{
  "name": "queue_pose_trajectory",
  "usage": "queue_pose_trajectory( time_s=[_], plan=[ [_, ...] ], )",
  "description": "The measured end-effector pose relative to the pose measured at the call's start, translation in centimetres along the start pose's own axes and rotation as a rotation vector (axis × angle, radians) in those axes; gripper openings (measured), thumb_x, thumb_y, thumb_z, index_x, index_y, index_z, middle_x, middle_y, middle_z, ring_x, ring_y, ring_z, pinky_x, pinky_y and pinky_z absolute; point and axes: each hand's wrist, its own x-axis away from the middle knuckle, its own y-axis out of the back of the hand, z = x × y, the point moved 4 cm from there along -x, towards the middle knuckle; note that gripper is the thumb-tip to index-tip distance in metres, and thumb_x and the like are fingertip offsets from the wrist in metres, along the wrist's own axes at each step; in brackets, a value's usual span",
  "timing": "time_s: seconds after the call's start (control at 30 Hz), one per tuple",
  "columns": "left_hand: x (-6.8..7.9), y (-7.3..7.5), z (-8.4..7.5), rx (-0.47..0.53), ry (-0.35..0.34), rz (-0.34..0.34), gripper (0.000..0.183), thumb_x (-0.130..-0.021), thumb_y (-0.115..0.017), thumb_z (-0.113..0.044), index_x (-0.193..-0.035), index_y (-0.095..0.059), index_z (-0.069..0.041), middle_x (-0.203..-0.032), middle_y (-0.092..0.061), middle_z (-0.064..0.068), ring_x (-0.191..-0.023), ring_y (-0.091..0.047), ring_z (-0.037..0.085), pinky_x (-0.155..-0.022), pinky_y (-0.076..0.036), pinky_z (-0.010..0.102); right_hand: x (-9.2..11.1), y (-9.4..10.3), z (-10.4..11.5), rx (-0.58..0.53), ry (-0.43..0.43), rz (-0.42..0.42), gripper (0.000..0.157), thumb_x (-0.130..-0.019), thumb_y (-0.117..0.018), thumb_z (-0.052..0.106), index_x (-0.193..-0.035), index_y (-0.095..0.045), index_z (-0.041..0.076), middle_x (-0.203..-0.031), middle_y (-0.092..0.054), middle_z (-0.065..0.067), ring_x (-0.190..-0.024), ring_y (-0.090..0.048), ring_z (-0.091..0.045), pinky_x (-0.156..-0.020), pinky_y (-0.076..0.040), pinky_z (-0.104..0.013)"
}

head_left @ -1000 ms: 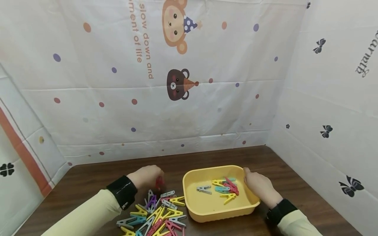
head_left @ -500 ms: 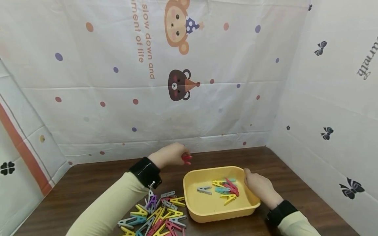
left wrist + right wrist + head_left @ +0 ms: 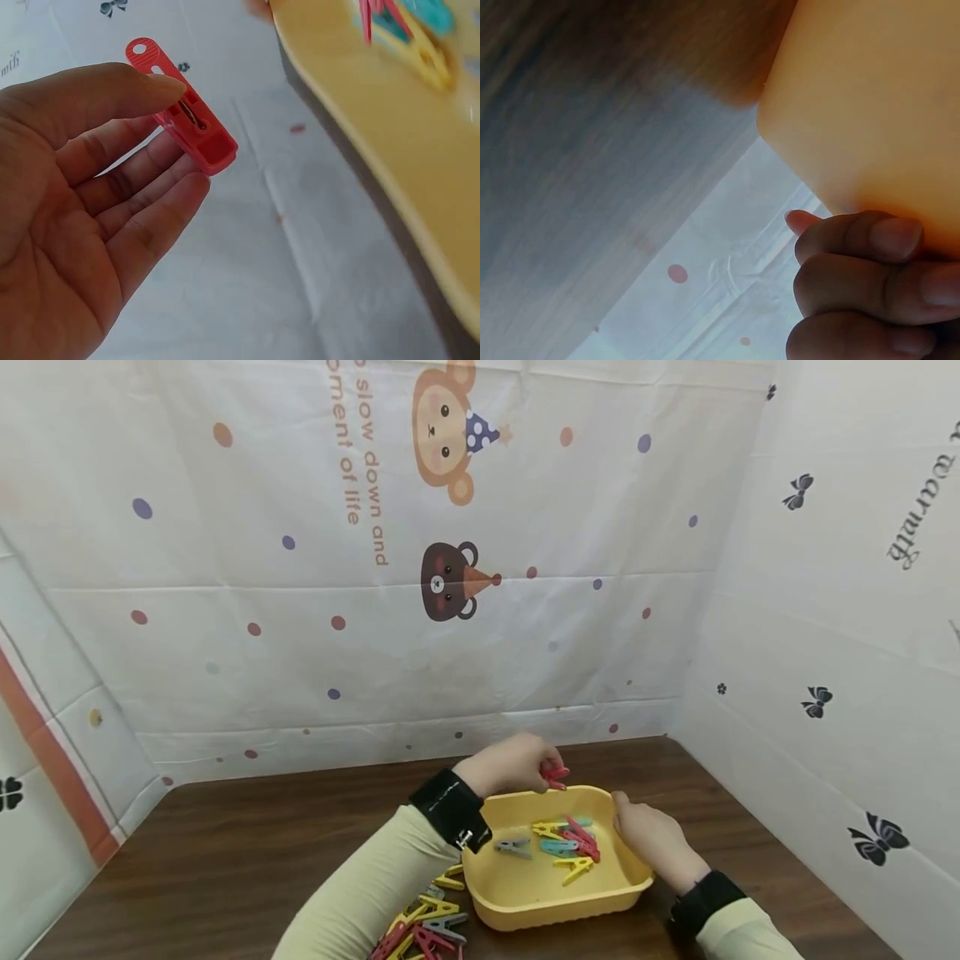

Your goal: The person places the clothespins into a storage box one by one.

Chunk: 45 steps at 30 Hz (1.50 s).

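Note:
My left hand [image 3: 513, 763] pinches a red clothespin [image 3: 555, 776] above the far rim of a yellow plastic bin [image 3: 558, 917]. In the left wrist view the thumb presses on the clothespin [image 3: 196, 120] from above, with the fingers behind it. At the bin's right side, my right hand [image 3: 660, 843] grips the rim. Its curled fingers [image 3: 855, 289] lie against the outer wall in the right wrist view; the thumb is hidden there. Inside the bin lie several clothespins: a grey one [image 3: 514, 848], a yellow one [image 3: 576, 867], and red, blue-green and yellow ones bunched together.
A heap of mixed clothespins [image 3: 431, 912] lies on the brown wooden table [image 3: 225, 860], left of the bin and partly behind my left sleeve. A white printed sheet [image 3: 300, 652] hangs behind the table and along its sides.
My left hand has lifted the red clothespin from beside the heap and carried it rightward to above the bin's far rim. The right hand stays on the bin.

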Motion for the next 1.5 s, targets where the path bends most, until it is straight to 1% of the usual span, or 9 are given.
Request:
queue_pose_trajectory(
  time_s=[0.17,0.37,0.57,0.7,0.77,0.97,1.13,1.33,1.5],
  plan=[
    [-0.9,-2.4,-0.5,0.022,-0.010,0.045,0.025,-0.087,-0.077,-0.006,-0.111,-0.076,-0.010,-0.092,-0.071,0.000,-0.075,-0.053,0.004,-0.067,-0.044,0.015,0.0,-0.1,0.0,-0.008,-0.004,0.002,0.034,-0.102,-0.053,0.011,-0.128,-0.052,-0.011,-0.075,-0.065,-0.012,-0.061,-0.057,-0.020,-0.055,-0.049,-0.038],
    [-1.0,-5.2,-0.1,0.011,0.035,0.113,0.023,-0.087,-0.078,-0.010,-0.109,-0.075,-0.014,-0.083,-0.061,-0.006,-0.073,-0.051,0.005,-0.065,-0.043,0.016,0.0,-0.1,0.1,-0.003,0.000,0.002,0.036,-0.102,-0.053,0.011,-0.130,-0.051,-0.012,-0.074,-0.064,-0.011,-0.060,-0.055,-0.019,-0.054,-0.049,-0.037],
    [-0.6,-7.7,0.8,0.029,0.073,0.158,0.012,-0.086,-0.078,-0.007,-0.097,-0.074,-0.013,-0.077,-0.055,-0.007,-0.067,-0.047,0.004,-0.060,-0.041,0.016,0.0,-0.1,0.2,0.004,0.000,-0.012,0.035,-0.102,-0.052,0.011,-0.129,-0.052,-0.011,-0.072,-0.063,-0.010,-0.060,-0.054,-0.018,-0.053,-0.047,-0.036],
    [-0.4,-8.9,1.3,0.056,0.091,0.194,0.011,-0.085,-0.077,-0.002,-0.089,-0.072,-0.011,-0.074,-0.052,-0.007,-0.062,-0.045,0.006,-0.056,-0.038,0.018,-0.1,-0.1,0.2,0.000,-0.002,-0.016,0.034,-0.103,-0.052,0.011,-0.129,-0.052,-0.011,-0.069,-0.060,-0.008,-0.057,-0.052,-0.017,-0.051,-0.044,-0.034],
    [-0.4,-9.2,1.5,0.054,0.096,0.195,0.013,-0.084,-0.078,-0.002,-0.088,-0.071,-0.012,-0.074,-0.052,-0.007,-0.063,-0.044,0.006,-0.056,-0.037,0.018,-0.1,-0.1,0.3,-0.002,-0.006,-0.016,0.035,-0.103,-0.052,0.011,-0.130,-0.052,-0.011,-0.068,-0.059,-0.008,-0.057,-0.051,-0.017,-0.051,-0.043,-0.032],
    [-0.1,-9.5,1.8,-0.020,0.094,0.186,0.013,-0.083,-0.082,-0.004,-0.083,-0.071,-0.013,-0.074,-0.053,-0.008,-0.064,-0.044,0.005,-0.057,-0.037,0.017,-0.1,0.0,0.2,-0.012,-0.013,-0.007,0.035,-0.103,-0.051,0.010,-0.131,-0.051,-0.012,-0.068,-0.057,-0.007,-0.057,-0.050,-0.016,-0.051,-0.040,-0.031],
    [0.5,-9.5,2.1,-0.042,0.154,0.186,0.017,-0.083,-0.077,0.002,-0.076,-0.071,-0.011,-0.068,-0.049,-0.007,-0.060,-0.041,0.007,-0.052,-0.033,0.019,0.0,0.0,0.2,-0.012,-0.006,-0.007,0.034,-0.103,-0.052,0.010,-0.130,-0.051,-0.012,-0.066,-0.056,-0.006,-0.056,-0.049,-0.016,-0.050,-0.039,-0.030],
    [0.9,-9.3,2.3,-0.074,0.229,0.181,0.022,-0.088,-0.077,-0.005,-0.071,-0.065,-0.011,-0.068,-0.047,-0.005,-0.060,-0.040,0.009,-0.053,-0.032,0.021,0.1,0.1,0.4,-0.006,0.007,-0.020,0.034,-0.102,-0.052,0.009,-0.129,-0.051,-0.012,-0.065,-0.056,-0.006,-0.054,-0.049,-0.016,-0.049,-0.039,-0.029],
    [0.9,-9.3,2.2,-0.074,0.243,0.178,0.020,-0.087,-0.079,-0.007,-0.073,-0.065,-0.012,-0.070,-0.049,-0.004,-0.061,-0.041,0.010,-0.054,-0.033,0.021,0.1,0.1,0.5,-0.012,0.010,-0.025,0.033,-0.103,-0.052,0.009,-0.128,-0.052,-0.011,-0.064,-0.054,-0.005,-0.054,-0.048,-0.015,-0.049,-0.038,-0.029]
  ],
)
